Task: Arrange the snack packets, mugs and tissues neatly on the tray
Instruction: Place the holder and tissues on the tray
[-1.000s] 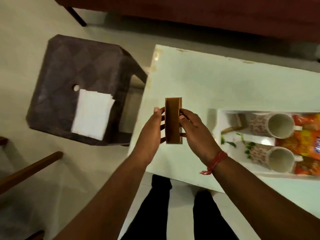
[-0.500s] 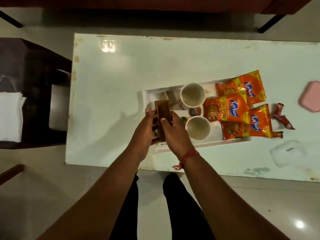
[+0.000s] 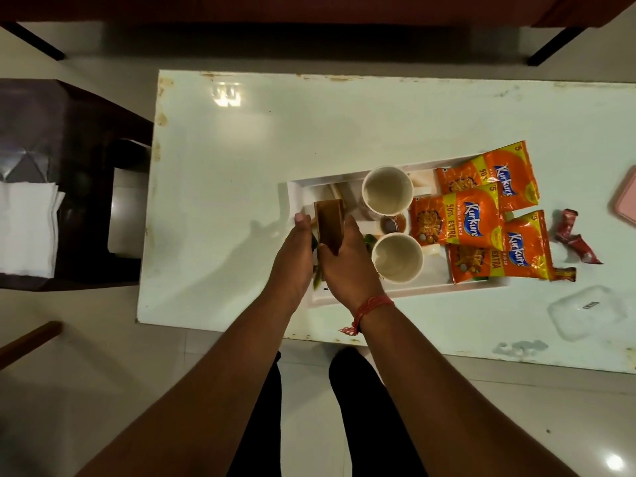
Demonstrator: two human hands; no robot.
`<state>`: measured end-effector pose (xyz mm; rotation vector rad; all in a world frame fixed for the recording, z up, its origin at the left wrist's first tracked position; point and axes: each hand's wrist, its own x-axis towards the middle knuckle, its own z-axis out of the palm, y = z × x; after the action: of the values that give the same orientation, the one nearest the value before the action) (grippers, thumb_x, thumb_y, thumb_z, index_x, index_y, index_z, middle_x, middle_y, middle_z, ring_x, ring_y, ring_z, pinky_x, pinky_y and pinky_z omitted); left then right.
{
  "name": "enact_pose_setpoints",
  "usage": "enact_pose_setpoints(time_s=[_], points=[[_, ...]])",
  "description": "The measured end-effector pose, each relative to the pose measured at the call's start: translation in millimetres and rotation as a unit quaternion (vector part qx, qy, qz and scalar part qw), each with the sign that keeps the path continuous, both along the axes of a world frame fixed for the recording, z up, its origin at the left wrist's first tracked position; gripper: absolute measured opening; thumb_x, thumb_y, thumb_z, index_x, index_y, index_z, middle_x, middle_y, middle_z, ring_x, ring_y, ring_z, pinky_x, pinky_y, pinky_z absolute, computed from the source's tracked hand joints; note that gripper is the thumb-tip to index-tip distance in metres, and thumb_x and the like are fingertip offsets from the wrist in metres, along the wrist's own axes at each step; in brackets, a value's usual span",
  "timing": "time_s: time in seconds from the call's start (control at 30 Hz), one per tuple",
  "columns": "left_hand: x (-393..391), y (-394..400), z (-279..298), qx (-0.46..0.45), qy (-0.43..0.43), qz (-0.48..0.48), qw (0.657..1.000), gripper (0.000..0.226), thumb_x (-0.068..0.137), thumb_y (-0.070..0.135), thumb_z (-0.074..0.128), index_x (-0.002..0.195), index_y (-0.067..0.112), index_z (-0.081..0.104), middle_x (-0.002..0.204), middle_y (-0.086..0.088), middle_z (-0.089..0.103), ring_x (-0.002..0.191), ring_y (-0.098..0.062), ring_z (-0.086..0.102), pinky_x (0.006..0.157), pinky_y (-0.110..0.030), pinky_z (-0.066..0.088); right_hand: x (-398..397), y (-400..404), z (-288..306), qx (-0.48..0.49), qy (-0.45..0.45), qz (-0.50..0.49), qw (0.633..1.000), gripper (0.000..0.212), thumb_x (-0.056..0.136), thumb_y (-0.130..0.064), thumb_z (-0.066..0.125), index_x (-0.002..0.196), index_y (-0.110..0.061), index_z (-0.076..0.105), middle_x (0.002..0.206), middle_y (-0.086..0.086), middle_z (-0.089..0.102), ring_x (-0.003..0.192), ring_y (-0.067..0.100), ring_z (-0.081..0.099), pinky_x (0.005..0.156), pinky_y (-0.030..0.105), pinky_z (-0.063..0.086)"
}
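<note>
pink lid cut off, tray partly hidden

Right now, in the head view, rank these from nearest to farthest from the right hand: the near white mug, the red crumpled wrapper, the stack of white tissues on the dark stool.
From the right hand:
1. Near white mug, just to its right, on the tray.
2. Red crumpled wrapper, far right, on the table off the tray.
3. Stack of white tissues, far left, on the dark stool.

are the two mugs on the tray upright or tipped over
Upright: both mugs show round open rims facing up at the camera, standing on the tray.
</note>
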<state>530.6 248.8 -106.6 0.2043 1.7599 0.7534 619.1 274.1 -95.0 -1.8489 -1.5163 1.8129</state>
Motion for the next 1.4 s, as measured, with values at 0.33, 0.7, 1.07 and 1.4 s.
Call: enact_pose_setpoints(time_s=[0.33, 0.7, 1.07, 1.4], points=[[-91.1, -42.0, 22.2, 0.062, 0.071, 0.033, 0.995, 0.069, 0.084, 0.074, 0.029, 0.142, 0.039, 0.044, 0.149, 0.008, 0.046, 0.136, -0.012, 0.043, 0.116, -0.043, 0.032, -75.2, -31.5, 44.2, 0.15, -0.069, 0.15, 0.975, 0.07, 0.098, -0.029, 0.051, 0.155, -0.019, 0.013, 0.164, 0.003, 0.014, 0.15, 0.019, 0.019, 0.121, 0.038, 0.023], [-313.8, -110.0, 45.9, 0.035, 0.227, 0.058, 0.971, 0.046, 0.1, 0.05, 0.04, 0.142, 0.031, 0.046, 0.143, 0.007, 0.052, 0.126, -0.014, 0.051, 0.11, -0.042, 0.041, -285.3, -73.2, 38.3, 0.078, 0.008, 0.272, 0.959, 0.069, 0.098, -0.04, 0.05, 0.155, -0.023, 0.015, 0.162, -0.003, 0.021, 0.146, 0.016, 0.028, 0.109, 0.021, 0.021], [-459.9, -167.7, 12.7, -0.105, 0.475, -0.138, 0.863, 0.039, 0.094, 0.036, 0.058, 0.131, 0.022, 0.054, 0.128, -0.008, 0.056, 0.11, -0.026, 0.058, 0.094, -0.039, 0.051, -412.0, -90.9, 1.0, -0.022, 0.014, 0.133, 0.991, 0.04, 0.094, -0.043, 0.058, 0.126, -0.022, 0.047, 0.118, -0.003, 0.059, 0.098, 0.014, 0.056, 0.059, 0.009, 0.036], [-407.9, -181.6, -2.4, -0.06, 0.411, -0.056, 0.908, 0.032, 0.091, 0.031, 0.064, 0.121, 0.025, 0.053, 0.12, -0.002, 0.056, 0.094, -0.012, 0.055, 0.084, -0.025, 0.052, -414.3, -93.8, -18.8, -0.014, 0.003, 0.101, 0.995, 0.029, 0.092, -0.041, 0.061, 0.114, -0.024, 0.052, 0.104, -0.007, 0.058, 0.081, 0.007, 0.056, 0.058, 0.012, 0.041]])
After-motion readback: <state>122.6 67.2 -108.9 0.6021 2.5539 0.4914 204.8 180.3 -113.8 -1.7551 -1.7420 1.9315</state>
